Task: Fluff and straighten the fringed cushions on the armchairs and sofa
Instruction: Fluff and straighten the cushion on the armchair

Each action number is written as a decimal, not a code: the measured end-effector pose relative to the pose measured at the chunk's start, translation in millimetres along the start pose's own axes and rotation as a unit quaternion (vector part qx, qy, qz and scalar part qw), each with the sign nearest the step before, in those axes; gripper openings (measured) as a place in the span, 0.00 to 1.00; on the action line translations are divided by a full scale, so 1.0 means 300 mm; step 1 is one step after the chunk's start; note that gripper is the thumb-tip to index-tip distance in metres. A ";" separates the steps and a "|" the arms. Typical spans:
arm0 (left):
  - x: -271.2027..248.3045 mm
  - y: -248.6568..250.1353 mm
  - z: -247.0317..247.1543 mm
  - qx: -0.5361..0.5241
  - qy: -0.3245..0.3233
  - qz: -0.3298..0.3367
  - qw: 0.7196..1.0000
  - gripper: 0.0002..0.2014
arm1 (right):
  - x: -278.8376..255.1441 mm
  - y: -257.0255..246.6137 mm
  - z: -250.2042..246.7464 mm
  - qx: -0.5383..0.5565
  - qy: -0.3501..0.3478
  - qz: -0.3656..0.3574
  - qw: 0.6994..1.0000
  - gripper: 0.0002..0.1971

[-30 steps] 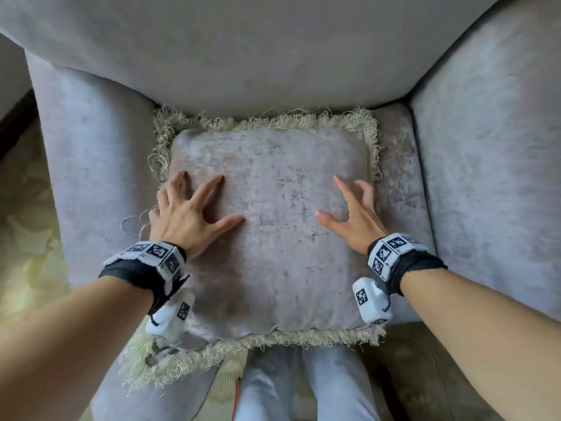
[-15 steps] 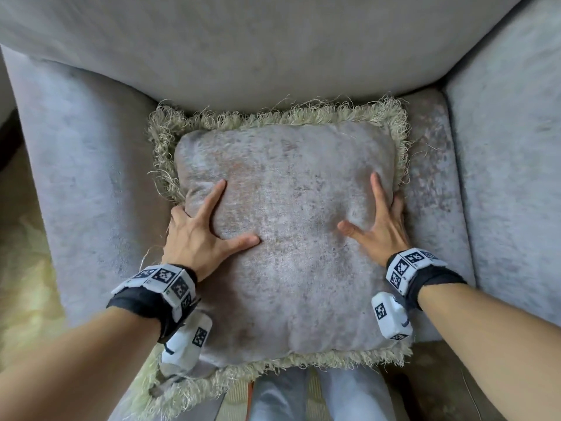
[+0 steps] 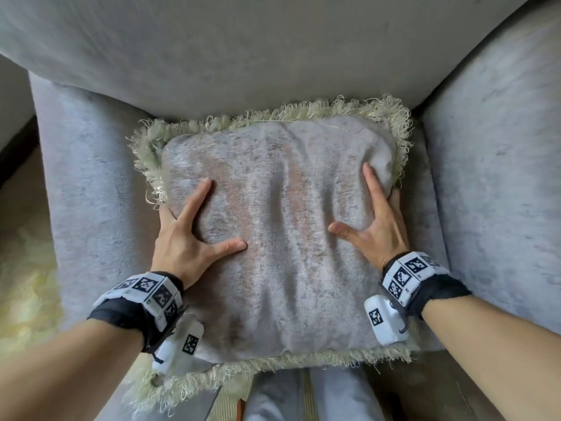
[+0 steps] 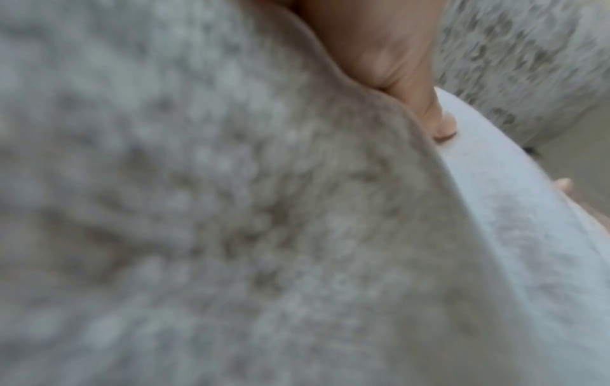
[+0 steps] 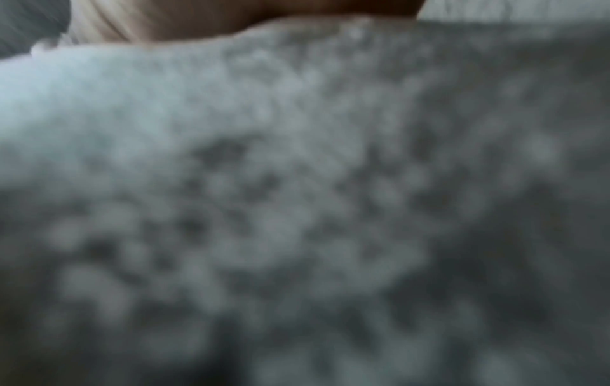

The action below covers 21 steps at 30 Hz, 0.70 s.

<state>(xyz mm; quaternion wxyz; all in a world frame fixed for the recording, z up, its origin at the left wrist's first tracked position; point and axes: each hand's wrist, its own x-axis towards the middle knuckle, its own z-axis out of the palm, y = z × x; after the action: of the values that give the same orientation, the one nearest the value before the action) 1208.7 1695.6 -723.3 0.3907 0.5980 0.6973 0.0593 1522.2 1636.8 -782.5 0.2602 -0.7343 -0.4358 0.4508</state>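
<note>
A square grey velvet cushion with a pale fringe lies flat on the armchair seat, its far edge against the backrest. My left hand presses its left side, index finger and thumb spread on top and the other fingers tucked down the edge. On the opposite side my right hand does the same. Creases run across the fabric between the hands. In the left wrist view the thumb digs into blurred cushion fabric. Blurred cushion fabric fills the right wrist view.
The grey armchair encloses the cushion: backrest, left arm, right arm. My legs in grey trousers stand at the seat's front edge. A yellowish rug shows at the left.
Both hands have slid from the top of the cushion outward to its side edges. The cushion now lies closer to the backrest, and creases have formed between the hands.
</note>
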 end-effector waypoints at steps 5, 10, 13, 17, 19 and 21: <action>0.003 0.121 -0.058 -0.061 0.078 0.074 0.992 0.57 | 0.014 -0.225 -0.186 -0.041 0.085 -0.069 0.993 0.56; 0.011 0.149 -0.074 -0.100 0.095 0.147 0.980 0.57 | 0.055 -0.352 -0.327 -0.100 0.139 -0.162 0.972 0.57; -0.050 0.160 -0.050 -0.118 0.116 0.165 0.972 0.55 | 0.017 -0.361 -0.351 -0.120 0.158 -0.217 0.956 0.58; -0.076 0.206 -0.078 -0.110 0.184 0.223 0.951 0.54 | -0.035 -0.397 -0.364 -0.117 0.200 -0.259 0.938 0.60; -0.040 0.231 -0.117 -0.107 0.203 0.249 0.941 0.54 | -0.025 -0.425 -0.379 -0.104 0.225 -0.273 0.930 0.59; 0.010 0.250 -0.152 -0.109 0.205 0.268 0.935 0.54 | 0.003 -0.447 -0.391 -0.101 0.254 -0.300 0.914 0.58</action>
<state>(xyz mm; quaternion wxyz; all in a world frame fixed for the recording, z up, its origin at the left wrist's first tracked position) 1239.7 1736.8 -652.1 0.2712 0.6915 0.5652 0.3588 1572.3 1703.9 -625.2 0.4095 -0.6811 -0.5982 0.1028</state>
